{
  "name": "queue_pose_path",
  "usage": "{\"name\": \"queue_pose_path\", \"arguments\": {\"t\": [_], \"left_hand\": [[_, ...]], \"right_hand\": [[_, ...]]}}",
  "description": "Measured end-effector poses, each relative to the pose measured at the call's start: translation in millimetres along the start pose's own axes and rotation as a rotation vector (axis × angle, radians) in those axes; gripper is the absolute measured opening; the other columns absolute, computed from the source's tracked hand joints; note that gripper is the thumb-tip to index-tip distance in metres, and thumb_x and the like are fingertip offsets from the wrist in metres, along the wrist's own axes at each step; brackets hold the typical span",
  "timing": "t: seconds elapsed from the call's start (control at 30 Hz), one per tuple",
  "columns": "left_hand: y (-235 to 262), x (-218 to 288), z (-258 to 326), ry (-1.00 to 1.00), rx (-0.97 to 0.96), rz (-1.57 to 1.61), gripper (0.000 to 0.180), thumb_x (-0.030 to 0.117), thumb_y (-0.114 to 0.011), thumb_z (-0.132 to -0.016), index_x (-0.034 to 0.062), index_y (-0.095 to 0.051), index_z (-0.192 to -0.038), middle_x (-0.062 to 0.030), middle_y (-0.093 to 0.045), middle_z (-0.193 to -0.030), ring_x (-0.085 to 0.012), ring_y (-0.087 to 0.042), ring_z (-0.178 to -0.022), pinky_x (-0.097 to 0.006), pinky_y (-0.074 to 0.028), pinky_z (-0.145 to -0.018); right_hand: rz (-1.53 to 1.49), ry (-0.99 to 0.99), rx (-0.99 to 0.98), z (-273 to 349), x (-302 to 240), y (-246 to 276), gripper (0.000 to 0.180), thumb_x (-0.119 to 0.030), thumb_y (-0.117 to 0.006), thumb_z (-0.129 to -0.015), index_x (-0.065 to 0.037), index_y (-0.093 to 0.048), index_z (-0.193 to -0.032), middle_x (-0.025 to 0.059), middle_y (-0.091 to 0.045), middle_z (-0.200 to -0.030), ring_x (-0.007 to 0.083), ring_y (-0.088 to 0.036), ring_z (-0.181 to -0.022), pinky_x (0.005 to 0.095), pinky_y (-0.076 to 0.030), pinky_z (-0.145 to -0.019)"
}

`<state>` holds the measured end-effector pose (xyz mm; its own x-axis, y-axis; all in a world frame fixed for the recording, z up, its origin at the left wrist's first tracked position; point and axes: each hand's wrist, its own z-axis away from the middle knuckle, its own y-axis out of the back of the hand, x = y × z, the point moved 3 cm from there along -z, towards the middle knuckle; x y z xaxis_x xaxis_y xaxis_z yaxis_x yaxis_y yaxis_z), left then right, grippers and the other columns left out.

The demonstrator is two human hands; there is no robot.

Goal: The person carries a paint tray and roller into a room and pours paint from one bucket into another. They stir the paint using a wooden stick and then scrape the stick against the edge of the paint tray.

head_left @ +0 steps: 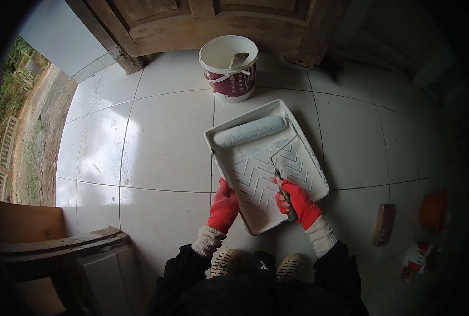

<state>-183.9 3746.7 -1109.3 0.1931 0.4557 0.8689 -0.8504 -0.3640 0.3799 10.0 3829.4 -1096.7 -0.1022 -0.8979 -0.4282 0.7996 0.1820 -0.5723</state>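
I count two shoes (226, 263), nearest. Two gloved hands next: left hand (224, 208) closed on side of tray (259, 209), right hand (302, 204) wrapped round handle (291, 213) of roller (250, 130). I judge step as working roller in tray; next move calls for steady tray, even wrist. One tray, between hands; one roller, head lying in tray's far end. Beyond, one bucket (231, 88), one tool (238, 60) inside, perhaps brush.

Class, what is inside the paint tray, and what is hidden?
Inside the tray, a roller lies across the far end, with zigzag ridges nearer. The roller and right hand cover parts of the tray's bottom.
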Motion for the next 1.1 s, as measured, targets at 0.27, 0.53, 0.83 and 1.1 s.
{"name": "queue_pose_path", "arguments": {"t": [0.27, 0.53, 0.83, 1.1], "left_hand": [[-3, -5, 0, -0.024, 0.031, 0.092, 0.041, 0.009, -0.044, -0.09, 0.0072, -0.039, -0.132, -0.0165, -0.061, -0.106, -0.027, -0.059, -0.095, -0.033, -0.044, -0.082], [-2, -24, 3, 0.225, 0.004, 0.395, 0.041, 0.01, -0.045, -0.092, 0.0076, -0.041, -0.133, -0.0058, -0.061, -0.091, -0.0106, -0.057, -0.065, -0.024, -0.049, -0.058], [35, -9, -10, 0.096, 0.241, 0.097, 0.041, 0.02, -0.055, -0.088, 0.0047, -0.047, -0.125, -0.0088, -0.058, -0.092, -0.014, -0.057, -0.067, -0.027, -0.049, -0.06], [71, 110, -128, -0.146, 0.295, 0.24, 0.049, 0.027, -0.058, -0.086, 0.001, -0.045, -0.125, -0.0117, -0.059, -0.098, -0.015, -0.058, -0.068, -0.028, -0.049, -0.058]], "right_hand": [[-0.021, -0.018, 0.004, 42, 20, 7, 0.033, -0.026, -0.042, -0.094, -0.009, -0.049, -0.122, -0.0012, -0.044, -0.06, 0.0068, -0.036, -0.042, 0.0222, -0.034, -0.038], [0.093, -0.03, 0.124, 100, 50, 29, 0.033, -0.024, -0.041, -0.093, -0.006, -0.048, -0.121, 0.0024, -0.048, -0.061, 0.0114, -0.043, -0.042, 0.027, -0.038, -0.04], [0.501, 0.052, 0.226, 158, 88, 57, 0.03, -0.024, -0.039, -0.095, -0.004, -0.055, -0.111, 0.0051, -0.054, -0.069, 0.014, -0.053, -0.058, 0.0269, -0.045, -0.058], [1.222, 0.113, 0.395, 167, 68, 59, 0.031, -0.03, -0.046, -0.09, -0.003, -0.059, -0.1, 0.0172, -0.061, -0.088, 0.0371, -0.057, -0.085, 0.0418, -0.045, -0.075]]}}
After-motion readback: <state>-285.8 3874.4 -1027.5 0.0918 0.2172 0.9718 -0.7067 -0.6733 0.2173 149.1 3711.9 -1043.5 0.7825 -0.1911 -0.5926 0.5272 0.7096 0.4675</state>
